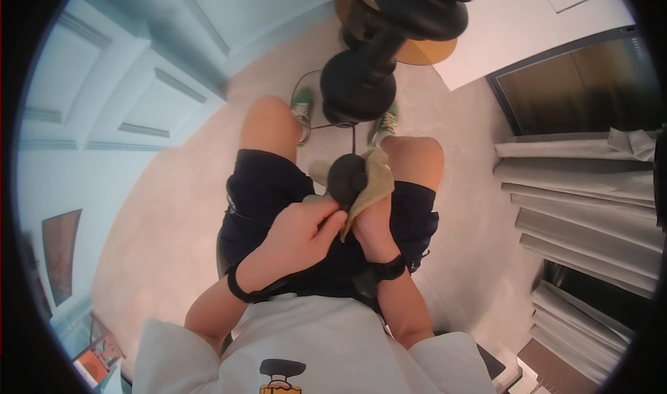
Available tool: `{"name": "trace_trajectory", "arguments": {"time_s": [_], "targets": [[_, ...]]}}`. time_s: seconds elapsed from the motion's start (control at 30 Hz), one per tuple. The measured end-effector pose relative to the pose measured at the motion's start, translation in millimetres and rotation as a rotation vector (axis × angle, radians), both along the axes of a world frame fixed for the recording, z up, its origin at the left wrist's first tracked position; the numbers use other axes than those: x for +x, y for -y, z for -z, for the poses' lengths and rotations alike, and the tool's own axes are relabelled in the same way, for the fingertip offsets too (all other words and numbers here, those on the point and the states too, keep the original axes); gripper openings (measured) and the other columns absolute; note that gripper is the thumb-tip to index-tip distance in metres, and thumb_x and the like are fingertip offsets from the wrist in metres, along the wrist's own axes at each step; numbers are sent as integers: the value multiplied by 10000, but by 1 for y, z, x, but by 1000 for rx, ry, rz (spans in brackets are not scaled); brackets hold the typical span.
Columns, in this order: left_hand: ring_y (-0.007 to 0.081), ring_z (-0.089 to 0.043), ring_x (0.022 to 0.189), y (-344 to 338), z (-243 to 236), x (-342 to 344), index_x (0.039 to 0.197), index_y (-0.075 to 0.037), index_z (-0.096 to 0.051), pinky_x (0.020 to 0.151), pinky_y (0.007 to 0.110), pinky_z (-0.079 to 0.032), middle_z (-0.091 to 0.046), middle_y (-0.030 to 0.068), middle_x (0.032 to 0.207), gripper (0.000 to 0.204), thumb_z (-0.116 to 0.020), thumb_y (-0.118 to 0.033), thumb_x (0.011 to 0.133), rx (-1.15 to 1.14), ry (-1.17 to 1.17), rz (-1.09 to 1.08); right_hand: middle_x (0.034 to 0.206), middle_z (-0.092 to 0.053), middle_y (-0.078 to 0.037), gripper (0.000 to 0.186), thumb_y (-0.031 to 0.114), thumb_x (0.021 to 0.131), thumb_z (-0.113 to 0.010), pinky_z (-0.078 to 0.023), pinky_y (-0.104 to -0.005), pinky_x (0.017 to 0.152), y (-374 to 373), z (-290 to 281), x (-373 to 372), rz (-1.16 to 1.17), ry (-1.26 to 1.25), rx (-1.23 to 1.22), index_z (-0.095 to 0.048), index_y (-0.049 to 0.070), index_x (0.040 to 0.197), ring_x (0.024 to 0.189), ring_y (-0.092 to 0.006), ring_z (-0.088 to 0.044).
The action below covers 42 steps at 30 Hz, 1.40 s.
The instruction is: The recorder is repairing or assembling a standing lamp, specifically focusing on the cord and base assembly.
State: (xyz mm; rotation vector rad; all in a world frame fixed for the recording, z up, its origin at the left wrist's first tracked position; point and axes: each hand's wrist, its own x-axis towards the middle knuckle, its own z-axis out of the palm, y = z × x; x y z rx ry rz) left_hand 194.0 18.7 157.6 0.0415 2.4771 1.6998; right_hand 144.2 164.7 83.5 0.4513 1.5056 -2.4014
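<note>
I sit with a dark round object [344, 179] and a tan cloth [376, 182] between my knees. My left hand [299, 233] is closed, its thumb and fingertips pinched at the lower edge of the object and cloth; which it grips is unclear. My right hand [372, 224] cups the cloth from below, its fingers mostly hidden behind it and the object. A thin dark cord [353, 138] runs up from the object toward a large glossy black bulbous fixture [358, 85] standing just beyond my hands.
A round amber-topped stand [425, 52] is behind the black fixture, near a white panel [507, 12]. Pale panelled walls [125, 95] curve along the left. Grey draped fabric [577, 206] and a dark framed panel [577, 81] are at the right. My green shoes [302, 106] flank the fixture.
</note>
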Motion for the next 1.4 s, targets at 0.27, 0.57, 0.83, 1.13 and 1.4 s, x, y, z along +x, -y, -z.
{"name": "trace_trajectory", "arguments": {"time_s": [0.27,0.57,0.83,1.13,1.4], "targets": [[277,-636,611,8,5,-8,1021,8,-628,583,336,-476,-665,155,749,140,-650,-130,1020,108,79,-144,1285,-634,-45,376,80,1034,-637,-558,-321,975,-26,-2,-3,-117,75,-145,-537,62,1396,1135,-154,-645],[216,-606,591,5,14,-3,1018,16,-669,600,322,-486,-661,172,721,132,-642,-114,1019,261,166,-131,1355,-620,-61,550,120,941,-772,-523,-348,1026,-35,3,3,-336,-94,79,-526,53,1428,1219,-162,-615],[434,-660,707,-7,18,1,940,-36,-685,604,472,-531,-668,218,742,93,-684,-127,920,-148,35,-76,1306,-643,-69,466,82,937,-749,-529,-325,995,-7,-11,4,-198,-200,247,-571,40,1365,1190,-155,-623],[437,-659,647,-9,25,6,873,-55,-640,595,513,-530,-646,210,672,139,-661,-173,944,-301,55,-17,1146,-700,-67,257,35,1027,-533,-551,-300,882,-10,-7,-3,-42,69,111,-613,9,1270,1034,-151,-671],[421,-673,672,-10,10,-4,883,-60,-636,596,521,-536,-658,198,688,193,-655,-233,966,-371,78,-15,1124,-726,-160,245,82,983,-589,-543,-338,863,0,-15,2,-261,-292,360,-654,-43,1183,1036,-217,-697]]}}
